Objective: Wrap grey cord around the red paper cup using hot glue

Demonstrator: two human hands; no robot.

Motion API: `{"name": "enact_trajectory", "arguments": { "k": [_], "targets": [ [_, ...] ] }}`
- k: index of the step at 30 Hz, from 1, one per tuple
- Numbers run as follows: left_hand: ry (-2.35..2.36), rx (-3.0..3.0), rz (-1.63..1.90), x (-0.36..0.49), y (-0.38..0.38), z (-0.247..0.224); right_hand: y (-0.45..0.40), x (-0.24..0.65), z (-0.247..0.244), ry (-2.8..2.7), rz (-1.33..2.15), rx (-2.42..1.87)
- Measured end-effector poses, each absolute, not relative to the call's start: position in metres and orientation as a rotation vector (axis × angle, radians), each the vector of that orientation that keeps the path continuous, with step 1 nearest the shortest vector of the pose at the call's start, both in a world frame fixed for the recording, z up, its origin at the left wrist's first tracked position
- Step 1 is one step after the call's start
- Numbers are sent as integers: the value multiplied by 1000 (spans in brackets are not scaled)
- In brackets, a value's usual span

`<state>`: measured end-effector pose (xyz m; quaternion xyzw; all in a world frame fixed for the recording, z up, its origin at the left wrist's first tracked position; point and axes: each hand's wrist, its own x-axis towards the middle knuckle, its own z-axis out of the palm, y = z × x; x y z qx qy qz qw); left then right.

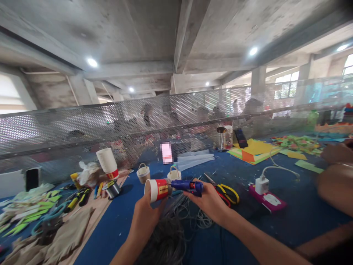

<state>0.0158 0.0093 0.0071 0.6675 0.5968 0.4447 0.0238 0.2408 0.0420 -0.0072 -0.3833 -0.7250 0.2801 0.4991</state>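
In the head view my left hand (145, 215) grips a red and white paper cup (157, 189), tipped on its side with its mouth to the left. My right hand (211, 202) is closed round a blue glue gun (186, 186). The gun's nozzle points left, at the bottom end of the cup; whether it touches cannot be told. Just behind stand two small cups with handles, one pale cup (143, 173) and one white cup (174, 174). Loose grey cord (184, 211) lies beneath my hands.
Scissors (228, 193) lie right of my right hand, near a purple power strip (268, 198) with a white charger. A stack of paper cups (107, 162), a wire spool (112, 189) and gloves (70, 233) are on the left. A perforated metal screen (124, 129) stands behind. Another person's arm (335, 184) is at right.
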Motion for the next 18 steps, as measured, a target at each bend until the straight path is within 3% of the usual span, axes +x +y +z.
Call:
{"name": "enact_trajectory", "arguments": {
  "k": [18],
  "targets": [
    [1837,2076,1376,17,8,8,43,241,-9,-1759,681,-914]
  ]
}}
